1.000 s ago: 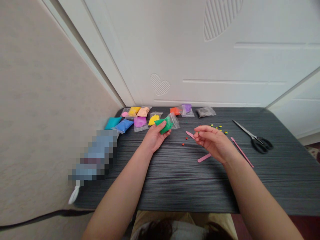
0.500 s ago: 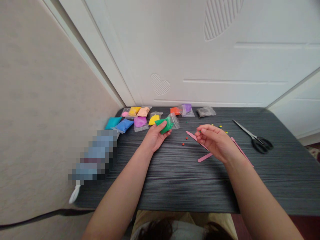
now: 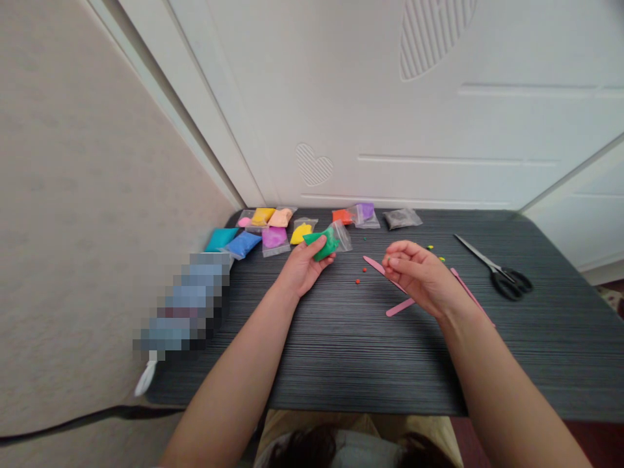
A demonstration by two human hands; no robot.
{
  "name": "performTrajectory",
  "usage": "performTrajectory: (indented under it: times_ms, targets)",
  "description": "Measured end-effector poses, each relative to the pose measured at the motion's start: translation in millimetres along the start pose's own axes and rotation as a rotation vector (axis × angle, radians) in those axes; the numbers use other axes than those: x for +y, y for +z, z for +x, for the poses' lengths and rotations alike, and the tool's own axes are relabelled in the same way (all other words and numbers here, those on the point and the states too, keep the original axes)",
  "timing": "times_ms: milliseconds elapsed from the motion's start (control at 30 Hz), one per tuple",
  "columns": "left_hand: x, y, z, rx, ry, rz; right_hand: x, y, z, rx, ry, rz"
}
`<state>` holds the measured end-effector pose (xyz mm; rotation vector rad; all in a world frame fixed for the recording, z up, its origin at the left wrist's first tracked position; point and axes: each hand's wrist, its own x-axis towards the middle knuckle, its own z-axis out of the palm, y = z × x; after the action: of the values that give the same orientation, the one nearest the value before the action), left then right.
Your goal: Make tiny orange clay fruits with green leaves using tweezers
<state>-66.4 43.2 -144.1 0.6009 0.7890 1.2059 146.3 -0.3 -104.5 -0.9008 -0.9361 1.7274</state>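
My left hand (image 3: 307,263) is closed around a clear zip bag of green clay (image 3: 325,243), thumb on top, the bag's mouth pointing right. To the right, my right hand (image 3: 414,270) is raised over the table with thumb and fingertips pinched together. The fingertips now cover the small piece of green clay that showed between them a moment ago. Beneath and beside this hand lie pink modelling tools: a pointed one (image 3: 374,264), a flat-ended one (image 3: 400,307) and a long thin one (image 3: 468,291). Between my hands are two tiny red clay bits (image 3: 364,270).
Bags of clay line the back left: blue (image 3: 244,245), purple-pink (image 3: 275,238), yellow (image 3: 301,232). Orange (image 3: 341,216), violet (image 3: 365,211) and grey (image 3: 400,218) bags lie farther right. Black-handled scissors (image 3: 507,279) lie at right, near small green-yellow bits (image 3: 441,259). A white door stands behind.
The right fingertips have rolled slightly, and the green speck between them is now hidden. My left hand and the green bag have stayed almost still.
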Motion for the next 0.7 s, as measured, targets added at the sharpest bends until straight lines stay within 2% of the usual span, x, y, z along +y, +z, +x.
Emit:
performTrajectory:
  times_ms: [300,700]
  targets:
    - [-0.8,-0.7,0.2,-0.007,0.002,-0.003,0.2,0.2,-1.4,-0.002,0.006,0.009]
    - [-1.1,-1.9,0.3,-0.009,0.0,-0.001,-1.0,-0.1,-3.7,-0.075,-0.046,0.054]
